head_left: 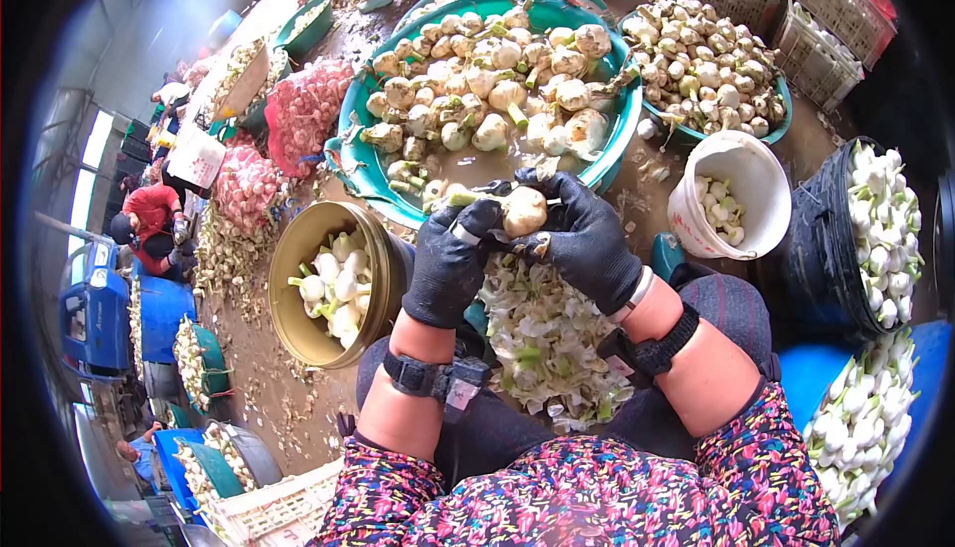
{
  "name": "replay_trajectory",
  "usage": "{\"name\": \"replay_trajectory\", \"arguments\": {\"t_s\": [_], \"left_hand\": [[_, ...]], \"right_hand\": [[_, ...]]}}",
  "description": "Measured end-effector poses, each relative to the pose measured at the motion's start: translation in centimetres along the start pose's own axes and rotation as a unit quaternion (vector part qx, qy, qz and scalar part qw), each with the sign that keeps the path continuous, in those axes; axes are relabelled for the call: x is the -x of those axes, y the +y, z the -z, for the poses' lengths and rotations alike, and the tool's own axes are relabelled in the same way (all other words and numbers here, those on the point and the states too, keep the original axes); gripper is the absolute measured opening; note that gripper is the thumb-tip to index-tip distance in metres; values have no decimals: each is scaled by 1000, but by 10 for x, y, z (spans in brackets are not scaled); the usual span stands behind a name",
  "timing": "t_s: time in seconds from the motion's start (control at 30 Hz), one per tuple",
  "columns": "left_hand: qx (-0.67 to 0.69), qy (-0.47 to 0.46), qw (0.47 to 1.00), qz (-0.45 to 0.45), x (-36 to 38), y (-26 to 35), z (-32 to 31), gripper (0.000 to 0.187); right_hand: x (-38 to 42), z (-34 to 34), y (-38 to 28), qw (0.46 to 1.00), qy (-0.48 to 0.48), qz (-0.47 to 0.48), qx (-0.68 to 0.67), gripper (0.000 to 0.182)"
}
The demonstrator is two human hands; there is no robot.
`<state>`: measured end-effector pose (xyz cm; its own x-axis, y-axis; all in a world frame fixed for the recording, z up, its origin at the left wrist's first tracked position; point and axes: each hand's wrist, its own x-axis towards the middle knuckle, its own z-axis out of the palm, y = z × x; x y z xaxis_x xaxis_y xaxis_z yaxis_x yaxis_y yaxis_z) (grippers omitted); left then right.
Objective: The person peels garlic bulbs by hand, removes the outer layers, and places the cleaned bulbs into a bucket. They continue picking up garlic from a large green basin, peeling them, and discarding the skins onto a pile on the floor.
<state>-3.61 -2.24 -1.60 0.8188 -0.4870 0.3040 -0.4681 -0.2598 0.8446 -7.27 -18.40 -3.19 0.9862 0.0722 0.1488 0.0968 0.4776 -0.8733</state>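
Both black-gloved hands — left hand [450, 261], right hand [587, 239] — clasp the pale round garlic bulb [524, 211] between them, stalk pointing left.

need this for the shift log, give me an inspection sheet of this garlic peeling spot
surface: wet muddy floor strewn with peelings.
job's things: garlic bulb held by both hands; teal basin of unpeeled bulbs; brass bowl and white bucket with peeled ones.
clutter: peel pile on lap.
grippers: left hand and right hand, black gloves, gripping the bulb.
cables: nothing seen.
surroundings: red mesh sacks, person in red.
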Motion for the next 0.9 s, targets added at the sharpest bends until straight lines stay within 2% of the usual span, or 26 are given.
{"name": "replay_trajectory", "arguments": {"t_s": [0.03, 0.07, 0.17, 0.2, 0.23, 0.3, 0.37, 0.4, 0.43, 0.47, 0.53, 0.67, 0.73, 0.8, 0.83, 0.87, 0.9], "left_hand": [[283, 83, 948, 121, 0, 0, -8, 22], [213, 74, 967, 117, 0, -4, -6, 22], [173, 50, 978, 108, 3, -3, -2, 21], [-218, -33, 967, -130, 1, -7, 11, 25], [-217, -34, 967, -130, 1, -10, 15, 25], [-360, -7, 905, -227, -2, -12, 18, 30], [-323, -15, 921, -219, -3, -4, 13, 27], [-181, 2, 979, -96, -2, 10, 7, 26], [-31, 20, 999, 31, -2, 17, 2, 26], [-30, 20, 999, 32, -2, 17, -2, 26], [143, 56, 983, 98, -3, 13, -6, 28], [143, 30, 986, 75, -1, 5, -3, 30], [149, 20, 981, 119, -2, 14, -1, 28], [205, 23, 967, 153, 7, 19, 2, 26], [259, 26, 949, 180, 8, 21, 3, 24], [196, 38, 960, 195, 8, 25, 3, 28], [196, 37, 960, 197, 9, 21, 3, 28]], "right_hand": [[0, 0, 0, 1000, 0, -1, 1, 58], [0, 1, 0, 999, 11, -22, -25, 57], [0, 2, -3, 993, 47, -68, -84, 53], [-1, 3, -4, 986, 70, -92, -117, 51], [-1, 3, -3, 986, 71, -92, -117, 51], [-2, 3, -1, 989, 74, -71, -105, 50], [-1, 2, 0, 989, 77, -73, -106, 51], [0, 1, 0, 988, 80, -75, -107, 51], [0, 0, 4, 988, 81, -75, -108, 51], [-1, 1, 11, 992, 75, -39, -96, 52], [-1, 0, 15, 994, 69, -3, -84, 53], [0, 0, 15, 996, 62, 16, -57, 54], [1, -1, 6, 996, 59, 16, -61, 53], [8, 2, -10, 986, 67, -119, -92, 37], [7, 9, -12, 986, 68, -119, -91, 37], [4, 18, -13, 972, 17, -195, -133, 30], [3, 22, -13, 947, -36, -268, -175, 25]]}}
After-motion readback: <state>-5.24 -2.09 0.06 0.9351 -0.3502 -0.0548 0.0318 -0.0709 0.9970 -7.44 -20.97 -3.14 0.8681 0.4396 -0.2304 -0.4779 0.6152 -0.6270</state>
